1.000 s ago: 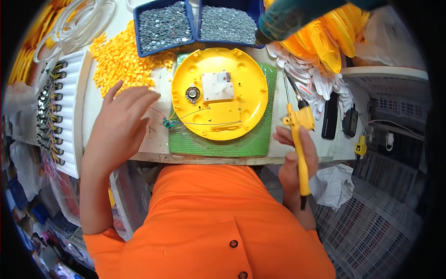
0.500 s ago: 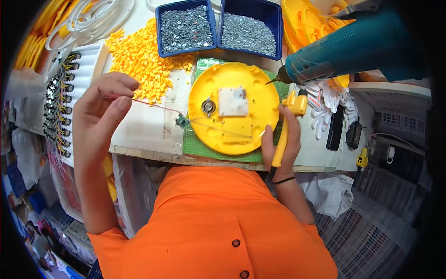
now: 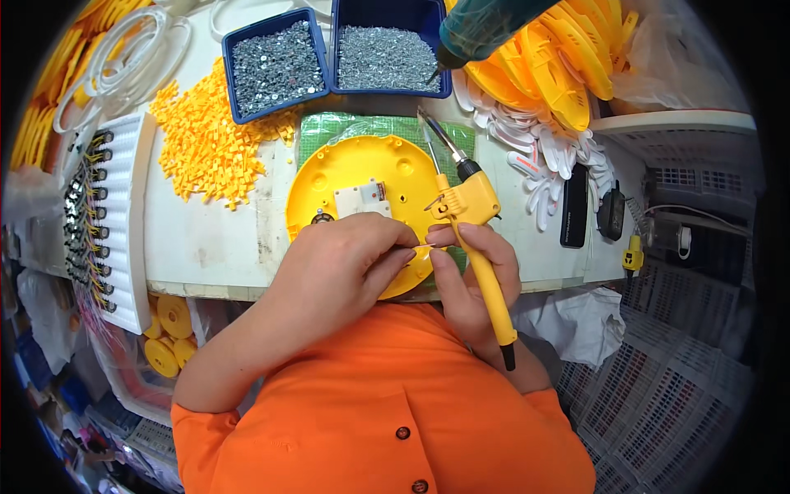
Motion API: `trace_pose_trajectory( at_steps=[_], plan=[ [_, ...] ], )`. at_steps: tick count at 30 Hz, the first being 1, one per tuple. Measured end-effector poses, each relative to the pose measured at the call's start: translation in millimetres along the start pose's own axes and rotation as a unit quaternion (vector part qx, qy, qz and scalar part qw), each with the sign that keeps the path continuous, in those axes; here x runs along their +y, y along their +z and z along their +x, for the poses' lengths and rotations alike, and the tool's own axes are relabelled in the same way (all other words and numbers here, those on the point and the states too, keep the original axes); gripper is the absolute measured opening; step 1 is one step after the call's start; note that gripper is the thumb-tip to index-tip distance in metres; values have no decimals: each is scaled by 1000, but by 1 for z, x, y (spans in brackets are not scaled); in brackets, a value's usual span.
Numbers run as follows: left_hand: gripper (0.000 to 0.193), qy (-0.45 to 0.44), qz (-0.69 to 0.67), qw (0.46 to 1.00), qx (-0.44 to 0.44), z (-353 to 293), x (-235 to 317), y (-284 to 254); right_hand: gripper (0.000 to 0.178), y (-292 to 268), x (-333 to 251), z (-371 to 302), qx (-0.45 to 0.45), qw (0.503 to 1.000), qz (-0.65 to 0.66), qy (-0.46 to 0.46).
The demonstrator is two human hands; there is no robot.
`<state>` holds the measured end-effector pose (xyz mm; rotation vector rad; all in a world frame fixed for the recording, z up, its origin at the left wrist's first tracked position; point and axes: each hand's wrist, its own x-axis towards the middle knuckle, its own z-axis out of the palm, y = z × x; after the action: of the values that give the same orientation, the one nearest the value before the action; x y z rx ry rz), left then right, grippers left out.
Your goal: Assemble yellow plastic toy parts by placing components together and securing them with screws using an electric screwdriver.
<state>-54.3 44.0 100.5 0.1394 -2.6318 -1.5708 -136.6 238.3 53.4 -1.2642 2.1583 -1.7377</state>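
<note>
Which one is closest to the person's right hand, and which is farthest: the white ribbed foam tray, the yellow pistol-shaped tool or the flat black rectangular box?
From the right hand, in the head view:
1. Yellow pistol-shaped tool: in that hand.
2. Flat black rectangular box: on the tabletop, to its right.
3. White ribbed foam tray: far left.

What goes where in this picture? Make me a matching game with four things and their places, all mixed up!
Things:
1. round yellow case
2. silver bits
3. yellow soldering tool
4. long white tray

Places:
A. held in the right hand
B. left of the heap of small yellow pieces
C. lying on the green mat
D. inside the blue bins

Right pairs: 1-C, 2-D, 3-A, 4-B.
</note>
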Motion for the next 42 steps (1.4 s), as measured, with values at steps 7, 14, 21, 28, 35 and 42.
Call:
trace_pose_trajectory(
  at_steps=[7,14,21,28,35,42],
  plan=[
    [11,-1,-23,1000,14,-4,-5,3,51,2,2,-1,-4,999,19,29],
    [9,-115,-163,980,-23,-6,1,2,53,5,2,2,-3,1000,10,-12],
    [8,-112,-178,978,1,-8,-3,-2,47,-1,-2,13,-39,996,-39,-67],
    [10,-10,59,990,131,12,-31,-24,52,-42,-21,3,-20,995,-40,89],
    [12,-8,139,983,118,19,-49,-8,44,-44,-14,-6,-4,986,19,167],
    [12,-23,151,981,120,19,-51,-5,39,-37,-17,0,19,989,9,150]
  ],
)
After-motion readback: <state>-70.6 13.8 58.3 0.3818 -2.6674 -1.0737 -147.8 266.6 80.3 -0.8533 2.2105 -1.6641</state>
